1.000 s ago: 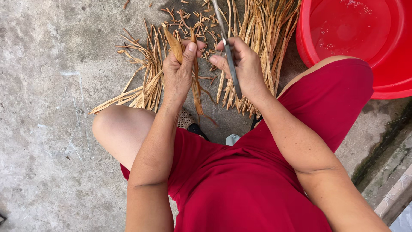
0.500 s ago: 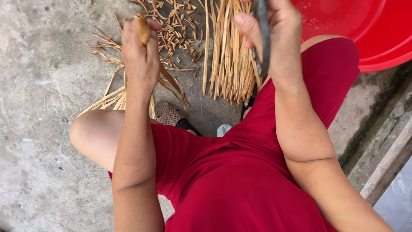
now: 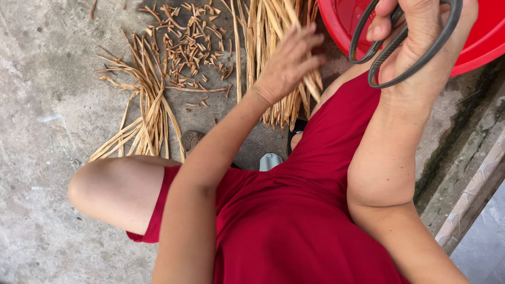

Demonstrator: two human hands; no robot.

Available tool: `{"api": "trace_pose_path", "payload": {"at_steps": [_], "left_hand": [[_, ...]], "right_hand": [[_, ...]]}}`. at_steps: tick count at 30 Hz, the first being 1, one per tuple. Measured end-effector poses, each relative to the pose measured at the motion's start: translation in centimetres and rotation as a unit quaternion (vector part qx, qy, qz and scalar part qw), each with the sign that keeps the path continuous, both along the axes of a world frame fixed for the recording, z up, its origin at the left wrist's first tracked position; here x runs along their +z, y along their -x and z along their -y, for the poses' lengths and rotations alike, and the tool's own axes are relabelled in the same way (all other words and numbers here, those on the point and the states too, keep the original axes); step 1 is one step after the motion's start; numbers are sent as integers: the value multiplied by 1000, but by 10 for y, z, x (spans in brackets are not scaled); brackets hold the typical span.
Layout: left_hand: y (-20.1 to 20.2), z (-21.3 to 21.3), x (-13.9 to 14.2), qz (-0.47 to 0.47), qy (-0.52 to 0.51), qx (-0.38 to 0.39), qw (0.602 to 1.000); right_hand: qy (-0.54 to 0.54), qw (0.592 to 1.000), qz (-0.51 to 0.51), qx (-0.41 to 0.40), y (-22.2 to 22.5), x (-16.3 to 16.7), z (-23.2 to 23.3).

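the left hand [image 3: 286,66] is reaching out, fingers spread and grasping nothing, brushing the top of the bundle of dried stalks [image 3: 273,47] that is lying on the concrete floor [image 3: 47,105] at about twelve o'clock from the knees. the right hand [image 3: 421,42] is sitting up at two o'clock, its grip clenched through the loops of the black scissors [image 3: 392,50], blades out of view past the top edge.

those stalks are looking light, dry and stiff, probably brittle enough to snap if bent hard, so taking a few together near the middle or the lower ends should be steadier than pinching one tip. they are lying loose and side by side, so one is likely sliding free without dragging the rest.

at ten o'clock a second, curved sheaf of strips [image 3: 144,105] is fanning out on the floor, and just beside it at eleven o'clock the short cut pieces [image 3: 192,44] are scattering. the red plastic basin [image 3: 484,47] is crowding the one o'clock corner, its rim just beside the right wrist, and a raised kerb [image 3: 463,173] is running along three o'clock. open room is lying mostly to nine o'clock, on bare concrete past the left knee [image 3: 105,189].
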State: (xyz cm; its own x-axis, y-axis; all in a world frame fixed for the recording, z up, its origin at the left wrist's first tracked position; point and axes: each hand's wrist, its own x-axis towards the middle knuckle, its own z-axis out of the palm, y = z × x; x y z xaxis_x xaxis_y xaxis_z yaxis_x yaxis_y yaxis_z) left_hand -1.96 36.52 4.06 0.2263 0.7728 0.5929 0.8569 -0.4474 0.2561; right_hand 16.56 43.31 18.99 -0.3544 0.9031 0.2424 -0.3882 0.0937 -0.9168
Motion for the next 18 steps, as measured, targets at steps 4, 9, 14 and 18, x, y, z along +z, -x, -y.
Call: {"api": "trace_pose_path", "payload": {"at_steps": [4, 9, 14, 18], "left_hand": [[-17, 29, -65, -172, 216, -23, 961], [-13, 56, -85, -225, 423, -18, 877], [-4, 67, -62, -152, 440, -26, 885], [30, 89, -56, -90, 470, -16, 878]], "right_hand": [[53, 998, -13, 14, -7, -1, -5], [91, 996, -3, 9, -4, -7, -4], [122, 991, 22, 47, 5, -17, -3], [140, 985, 40, 90, 17, -26, -1]]}}
